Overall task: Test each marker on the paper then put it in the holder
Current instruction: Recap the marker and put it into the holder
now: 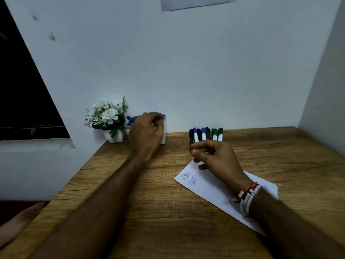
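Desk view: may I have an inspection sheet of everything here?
Surface: wooden desk.
Job's things: markers in a row by the wall; scribbled paper beneath the right forearm; white holder mostly hidden, a blue marker leaning in it.
Clutter: potted flowers left of the holder.
Grips: left hand curled over the holder, blurred, hold unclear; right hand curled at the markers' near ends, hold unclear; bracelets on its wrist.
Cables: nothing seen.
Surroundings: pale wall; dark window at left.
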